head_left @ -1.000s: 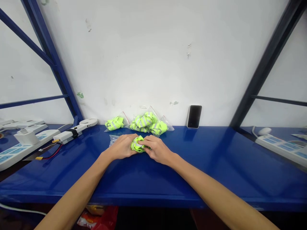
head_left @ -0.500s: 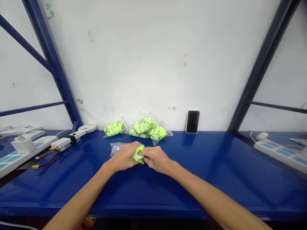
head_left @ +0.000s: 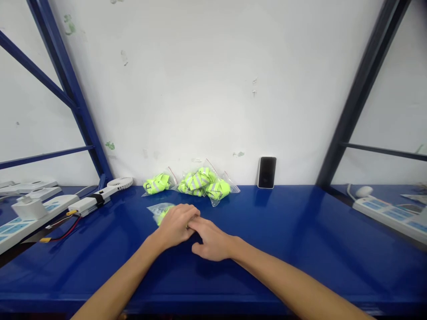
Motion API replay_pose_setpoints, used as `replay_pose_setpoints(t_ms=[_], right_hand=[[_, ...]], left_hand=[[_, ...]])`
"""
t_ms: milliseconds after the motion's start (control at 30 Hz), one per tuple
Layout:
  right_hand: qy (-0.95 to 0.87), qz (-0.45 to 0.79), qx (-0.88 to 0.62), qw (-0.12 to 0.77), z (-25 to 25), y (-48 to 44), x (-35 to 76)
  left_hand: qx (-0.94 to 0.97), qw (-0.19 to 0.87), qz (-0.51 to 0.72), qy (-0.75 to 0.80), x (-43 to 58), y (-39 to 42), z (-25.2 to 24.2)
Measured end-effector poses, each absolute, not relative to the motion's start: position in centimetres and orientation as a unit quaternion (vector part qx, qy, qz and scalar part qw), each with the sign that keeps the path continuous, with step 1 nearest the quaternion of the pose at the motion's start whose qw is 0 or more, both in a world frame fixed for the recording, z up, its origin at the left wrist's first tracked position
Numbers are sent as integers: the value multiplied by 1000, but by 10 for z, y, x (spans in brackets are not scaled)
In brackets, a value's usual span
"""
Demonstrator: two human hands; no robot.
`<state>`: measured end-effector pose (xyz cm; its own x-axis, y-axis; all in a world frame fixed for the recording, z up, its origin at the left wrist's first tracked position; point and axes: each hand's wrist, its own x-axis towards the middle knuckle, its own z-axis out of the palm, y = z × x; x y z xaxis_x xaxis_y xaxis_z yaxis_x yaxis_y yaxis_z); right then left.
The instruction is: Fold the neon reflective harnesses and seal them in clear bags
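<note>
blue-painted steel runs under everything, and the front edge of the bench top (head_left: 213,303) passes beneath both forearms near the bottom of the view. just behind that edge, the right hand (head_left: 213,240) rests low on the surface, its thumb spread away from the fingers and its fingertips (head_left: 192,225) pressed against the left hand (head_left: 173,226). the left hand is curled, so the two hands are together, but nothing shows between them, and whether either one is clamped on something cannot be told.

the clear plastic bag (head_left: 160,212) lies at the far side of the left hand, partly covered by it, with neon yellow reflective fabric showing inside. past it, near the back edge of the bench, three more clear bags of the same fabric sit in a row: the left bag (head_left: 156,184) stands a little apart, while the middle bag (head_left: 195,181) and the right bag (head_left: 218,190) touch each other.

further right, a black phone (head_left: 267,172) stands upright against the white wall (head_left: 213,80), well apart from the hands. a white handheld fan (head_left: 120,182) lies at the back left, between the bags and a white power strip (head_left: 30,209). blue steel uprights (head_left: 71,98) (head_left: 358,98) frame both sides.
</note>
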<state>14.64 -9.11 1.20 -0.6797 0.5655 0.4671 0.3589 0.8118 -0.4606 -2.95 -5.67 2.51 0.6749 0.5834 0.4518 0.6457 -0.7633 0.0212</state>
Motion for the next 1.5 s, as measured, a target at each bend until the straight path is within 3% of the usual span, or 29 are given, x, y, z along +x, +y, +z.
replay_pose_setpoints(t_ms=[267,533,900,1133,1300,1500], right_hand=[[-901,194,-229,314,9,-67,139],[-808,106,-277,508,16,-63,171],[-907,114,-280,294,11,-80,142],[-881,142,-330,307,5,-68,146],[-808,172,-374,421,0,-62,148],[-759,236,-396,461,-2,-65,145]], left_hand=[[-917,75,-218,-324,-25,-52,29],[-835,-15,-400,-377,-46,-37,42],[-844,-28,-406,-348,-33,-54,26],[-817,-120,-436,-358,-25,-59,33],[-860,-31,-376,-343,-36,-54,36],[-846,40,-351,-400,-46,-45,32]])
